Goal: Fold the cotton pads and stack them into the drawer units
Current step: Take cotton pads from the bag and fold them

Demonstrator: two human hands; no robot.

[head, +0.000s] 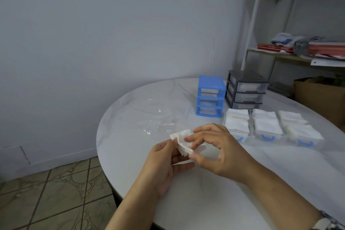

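Cotton pad [182, 141] pinched between left hand [166, 162], right hand [216, 147]

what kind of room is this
Probably a plain room in a home or small workshop, used for hand packing. A round white table stands on a tiled floor by a bare wall, and a metal shelf in the corner holds books and cloth.
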